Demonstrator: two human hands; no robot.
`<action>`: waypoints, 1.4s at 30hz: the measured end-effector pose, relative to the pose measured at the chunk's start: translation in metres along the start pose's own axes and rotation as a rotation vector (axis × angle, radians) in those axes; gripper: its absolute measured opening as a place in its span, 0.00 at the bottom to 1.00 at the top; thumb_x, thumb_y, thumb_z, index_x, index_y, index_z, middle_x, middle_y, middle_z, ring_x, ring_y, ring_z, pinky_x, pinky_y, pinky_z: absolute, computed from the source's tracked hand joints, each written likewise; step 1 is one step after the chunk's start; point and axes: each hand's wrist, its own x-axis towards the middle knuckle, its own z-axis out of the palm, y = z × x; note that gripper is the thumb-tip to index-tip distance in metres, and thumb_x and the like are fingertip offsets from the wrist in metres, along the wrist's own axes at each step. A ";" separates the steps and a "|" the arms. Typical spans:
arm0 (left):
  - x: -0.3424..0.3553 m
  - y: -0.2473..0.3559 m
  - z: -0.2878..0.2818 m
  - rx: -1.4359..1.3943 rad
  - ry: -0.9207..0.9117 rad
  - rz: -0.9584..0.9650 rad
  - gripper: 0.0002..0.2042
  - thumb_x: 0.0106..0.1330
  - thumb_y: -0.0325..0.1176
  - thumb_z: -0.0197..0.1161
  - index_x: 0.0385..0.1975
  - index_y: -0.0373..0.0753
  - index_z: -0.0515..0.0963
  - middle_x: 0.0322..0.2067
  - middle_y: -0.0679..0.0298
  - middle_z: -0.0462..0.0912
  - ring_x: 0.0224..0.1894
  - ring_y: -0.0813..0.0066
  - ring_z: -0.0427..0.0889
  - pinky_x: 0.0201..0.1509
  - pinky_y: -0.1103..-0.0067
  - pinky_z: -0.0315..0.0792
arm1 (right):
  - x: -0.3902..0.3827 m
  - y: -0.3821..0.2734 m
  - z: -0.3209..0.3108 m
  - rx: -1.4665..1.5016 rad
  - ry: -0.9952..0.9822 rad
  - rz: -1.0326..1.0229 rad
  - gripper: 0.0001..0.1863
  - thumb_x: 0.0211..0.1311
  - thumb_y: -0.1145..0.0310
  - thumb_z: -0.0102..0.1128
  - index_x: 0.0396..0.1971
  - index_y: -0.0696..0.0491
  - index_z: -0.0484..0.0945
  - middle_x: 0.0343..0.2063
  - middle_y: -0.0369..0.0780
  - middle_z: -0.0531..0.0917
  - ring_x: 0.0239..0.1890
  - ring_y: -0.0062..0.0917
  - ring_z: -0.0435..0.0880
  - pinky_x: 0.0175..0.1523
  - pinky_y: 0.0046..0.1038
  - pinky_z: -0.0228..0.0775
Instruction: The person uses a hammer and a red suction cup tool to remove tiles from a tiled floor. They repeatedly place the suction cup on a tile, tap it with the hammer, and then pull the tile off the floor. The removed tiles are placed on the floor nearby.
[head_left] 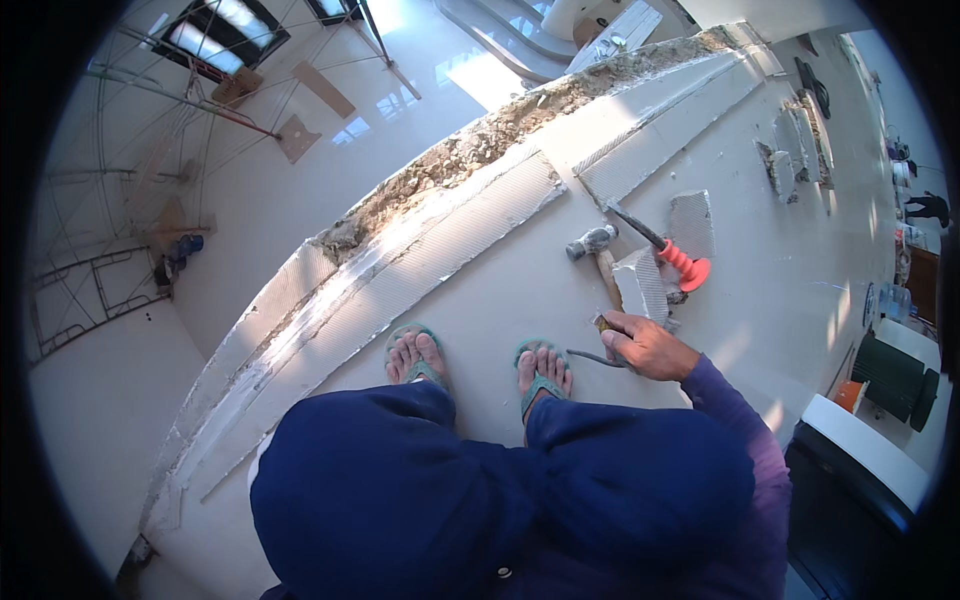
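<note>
My right hand (pixel 648 348) is closed round a small brownish object at the lower end of a hammer's wooden handle; whether they are one piece I cannot tell. A dark curved rod or hose (pixel 585 355) runs beside it. The hammer's metal head (pixel 590 243) lies above, beside a broken ribbed tile chunk (pixel 640 285) and a chisel with a red guard (pixel 688 268). Another tile piece (pixel 692 220) lies behind them. My sandalled feet stand below a long, chipped ledge (pixel 470 145) with ribbed tile strips (pixel 455 240) along it. My left hand is not in view.
Scaffold frames (pixel 90 270) stand on the lower floor at left, past the broken edge. Tile rubble (pixel 790 150) lies at upper right. A dark-clothed person (pixel 928 208) is at far right, with containers and a green object (pixel 885 370) nearby. A black, white-topped object (pixel 850 470) sits lower right.
</note>
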 end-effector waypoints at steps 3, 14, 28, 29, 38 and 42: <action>0.009 0.003 -0.047 0.084 -0.242 0.004 0.20 0.78 0.42 0.52 0.52 0.28 0.76 0.46 0.50 0.82 0.47 0.53 0.84 0.52 0.62 0.81 | -0.005 0.000 -0.013 0.075 -0.010 0.030 0.17 0.78 0.58 0.51 0.45 0.60 0.74 0.28 0.41 0.80 0.35 0.29 0.79 0.47 0.33 0.72; 0.102 0.229 -0.275 0.598 -0.880 0.077 0.22 0.78 0.44 0.55 0.41 0.25 0.83 0.34 0.52 0.89 0.36 0.55 0.90 0.44 0.64 0.86 | -0.078 0.178 -0.138 -0.127 0.847 0.307 0.22 0.78 0.51 0.53 0.45 0.58 0.78 0.33 0.46 0.85 0.32 0.38 0.85 0.41 0.37 0.76; -0.068 0.394 -0.301 0.162 -1.353 0.818 0.28 0.79 0.54 0.59 0.48 0.28 0.87 0.39 0.52 0.91 0.44 0.65 0.91 0.48 0.72 0.85 | -0.016 0.118 -0.115 -0.388 1.048 -0.066 0.14 0.70 0.63 0.65 0.50 0.52 0.78 0.47 0.42 0.81 0.53 0.40 0.81 0.59 0.45 0.68; -0.067 0.387 -0.302 0.104 -1.320 0.834 0.25 0.79 0.50 0.60 0.45 0.29 0.88 0.37 0.54 0.91 0.42 0.67 0.90 0.49 0.74 0.83 | -0.009 0.105 -0.112 -0.375 0.945 -0.185 0.14 0.68 0.65 0.67 0.49 0.52 0.78 0.46 0.41 0.81 0.53 0.39 0.81 0.59 0.45 0.68; -0.083 0.272 -0.354 -0.298 -1.157 0.687 0.22 0.80 0.44 0.59 0.42 0.27 0.88 0.31 0.57 0.90 0.35 0.73 0.87 0.46 0.77 0.80 | 0.040 0.103 -0.141 -0.680 0.349 -0.056 0.13 0.64 0.67 0.67 0.39 0.56 0.72 0.34 0.47 0.83 0.43 0.47 0.84 0.49 0.49 0.72; -0.080 0.214 -0.353 -0.450 -1.081 0.604 0.23 0.80 0.44 0.58 0.38 0.27 0.88 0.31 0.57 0.91 0.35 0.73 0.87 0.46 0.78 0.80 | 0.027 0.037 -0.144 -0.534 0.321 -0.101 0.12 0.65 0.69 0.66 0.38 0.60 0.73 0.32 0.51 0.82 0.38 0.51 0.83 0.45 0.45 0.75</action>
